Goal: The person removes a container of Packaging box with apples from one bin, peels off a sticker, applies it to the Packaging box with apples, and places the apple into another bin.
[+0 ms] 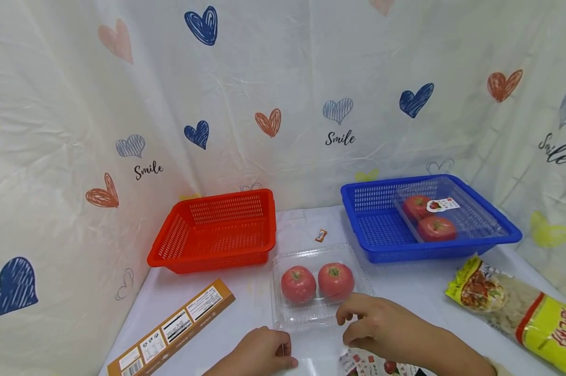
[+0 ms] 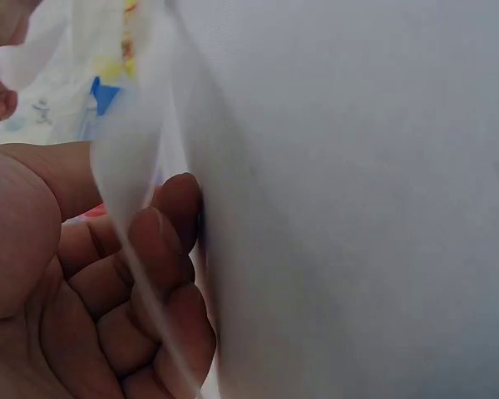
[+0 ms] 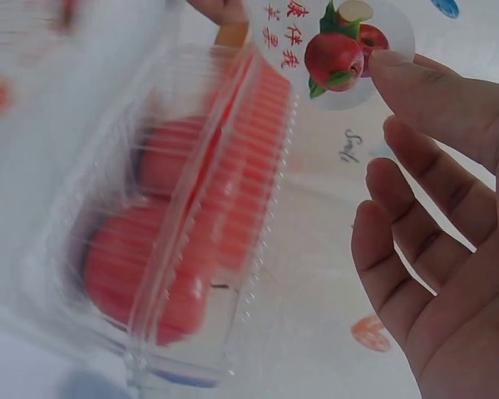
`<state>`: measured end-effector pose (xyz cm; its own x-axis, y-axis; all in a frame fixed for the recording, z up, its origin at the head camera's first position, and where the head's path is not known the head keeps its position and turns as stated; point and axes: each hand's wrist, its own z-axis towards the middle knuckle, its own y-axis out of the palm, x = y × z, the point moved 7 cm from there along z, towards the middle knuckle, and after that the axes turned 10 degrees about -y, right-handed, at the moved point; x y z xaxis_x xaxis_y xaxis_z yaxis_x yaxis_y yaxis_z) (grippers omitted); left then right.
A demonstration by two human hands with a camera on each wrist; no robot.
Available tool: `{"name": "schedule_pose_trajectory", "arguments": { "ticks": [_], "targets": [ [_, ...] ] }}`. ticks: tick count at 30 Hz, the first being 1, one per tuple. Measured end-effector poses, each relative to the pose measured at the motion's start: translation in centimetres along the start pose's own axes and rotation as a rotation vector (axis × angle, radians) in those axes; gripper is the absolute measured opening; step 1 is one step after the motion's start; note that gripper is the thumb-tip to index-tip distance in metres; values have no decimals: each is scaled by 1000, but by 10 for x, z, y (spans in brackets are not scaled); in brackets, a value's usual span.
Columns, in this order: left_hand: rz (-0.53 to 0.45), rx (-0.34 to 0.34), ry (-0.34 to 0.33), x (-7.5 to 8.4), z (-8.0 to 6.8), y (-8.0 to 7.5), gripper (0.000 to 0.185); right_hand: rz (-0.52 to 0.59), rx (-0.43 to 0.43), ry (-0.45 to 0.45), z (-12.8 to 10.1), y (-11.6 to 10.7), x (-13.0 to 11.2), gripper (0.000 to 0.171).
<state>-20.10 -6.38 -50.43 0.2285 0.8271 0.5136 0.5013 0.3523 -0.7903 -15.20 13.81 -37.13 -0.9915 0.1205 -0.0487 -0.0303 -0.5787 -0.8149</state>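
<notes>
My right hand [image 1: 386, 326] pinches a rounded apple sticker [image 3: 337, 54] between thumb and forefinger, its other fingers loosely spread. My left hand [image 1: 261, 352], low in the head view, holds a thin translucent sheet [image 2: 129, 162] between thumb and curled fingers. Just beyond both hands sits a clear plastic box [image 1: 283, 317] with two red apples, one on the left [image 1: 298, 284] and one on the right [image 1: 335, 280]; it looks closed. Below my right hand lies a sheet of printed apple labels [image 1: 374, 365], partly hidden by that hand.
A red basket [image 1: 217, 260] stands at the back left. In the blue basket [image 1: 372, 230] at the back right, a labelled clear box [image 1: 480, 219] holds apples. A long brown carton [image 1: 175, 329], a yellow food bag [image 1: 522, 313] and a small wrapped candy [image 1: 321, 235] lie around.
</notes>
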Motion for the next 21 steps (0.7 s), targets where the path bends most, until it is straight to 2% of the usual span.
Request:
{"name": "schedule_pose_trajectory", "arguments": {
  "ticks": [1,5,7,8,12,14,17,19,21],
  "targets": [
    [-10,-2,2,-2,0,1,19,7,5,4,0,-3,2,6],
    [-40,0,-8,-7,-2,-3,18,16,27,13,-2,-13,8,8],
    [-52,-5,-14,-11,-4,-8,18,20,33,21,-2,-17,11,17],
    [-60,-9,-18,-13,-4,-11,18,21,35,38,-2,-19,13,23],
    [-165,-57,-34,-27,-1,-20,28,35,32,165,-3,-23,25,24],
    [-286,-83,-56,-34,2,-24,42,58,25,252,-4,-22,31,23],
    [-529,-97,-109,-42,8,-26,64,103,24,371,-7,-18,42,25],
    [-700,-72,-146,-44,13,-26,75,129,37,428,-8,-15,48,29],
    [-824,-27,-168,-42,17,-28,78,141,56,458,-9,-13,55,34]
  ]
}}
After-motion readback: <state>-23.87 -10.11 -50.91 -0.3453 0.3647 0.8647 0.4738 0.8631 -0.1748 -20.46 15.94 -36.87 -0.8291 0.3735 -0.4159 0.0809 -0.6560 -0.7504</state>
